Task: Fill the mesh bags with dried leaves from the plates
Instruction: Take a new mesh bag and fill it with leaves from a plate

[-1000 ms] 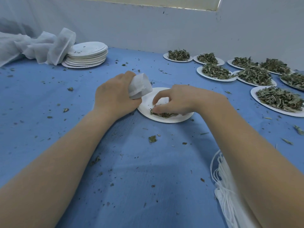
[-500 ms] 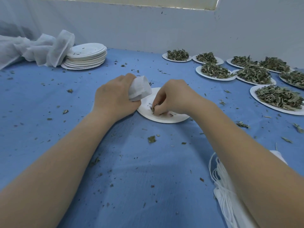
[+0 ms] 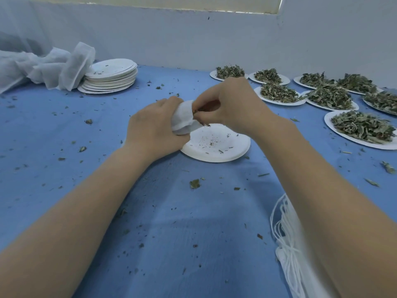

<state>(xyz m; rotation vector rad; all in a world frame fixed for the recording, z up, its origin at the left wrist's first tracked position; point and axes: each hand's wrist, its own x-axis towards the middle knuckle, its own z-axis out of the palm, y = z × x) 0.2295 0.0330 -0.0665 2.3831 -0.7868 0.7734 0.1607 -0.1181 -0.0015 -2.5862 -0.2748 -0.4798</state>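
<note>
The left hand (image 3: 154, 130) is curled tight round a small white mesh bag (image 3: 182, 119), the bag's mouth turned toward 3 o'clock. The right hand (image 3: 232, 104) meets it there, fingers bunched narrow and pinching a few dried leaves (image 3: 198, 114) at the bag's opening; how much it holds I cannot tell. Just below both hands, at 6 o'clock, a white paper plate (image 3: 217, 145) lies on the blue cloth (image 3: 171, 222) with only crumbs on it.

The cloth covers the whole table and is speckled with leaf bits. A pale wall (image 3: 193, 39) runs along the far edge at 12 o'clock. At 10 o'clock sits a stack of plates (image 3: 111, 76), with a heap of white netting (image 3: 47, 65) touching its left side. From 1 to 3 o'clock stand several plates heaped with dried leaves (image 3: 363, 127). At 5 o'clock, beside the right forearm, lies a bundle of white strings (image 3: 287, 233)
</note>
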